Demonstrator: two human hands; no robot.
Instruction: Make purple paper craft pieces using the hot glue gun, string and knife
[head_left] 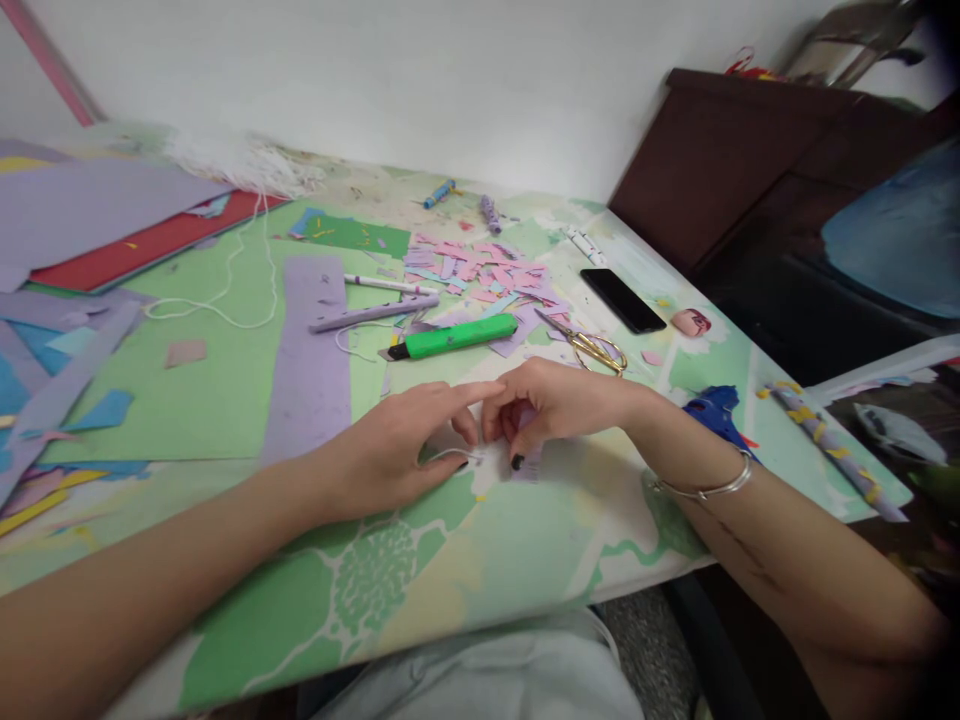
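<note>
My left hand [397,440] rests low over the table, its thumb and fingers curled in around a thin white string [444,454]. Its index finger reaches across to touch my right hand [555,400]. The right fingers are bent in, with a small piece of purple paper [529,468] showing between and below them; its edge looks fringed. The fingers partly hide how the string and paper meet. Just beyond the hands lie a green utility knife [457,336] with its blade end to the left, and gold-handled scissors [596,350].
Pink and purple paper scraps [487,270] are heaped behind the knife. A phone [622,300], a blue glue gun [712,410] and a decorated purple roll [832,450] lie rightward. Leftward are a purple strip [309,370], green sheet [217,400] and white string bundle [232,165].
</note>
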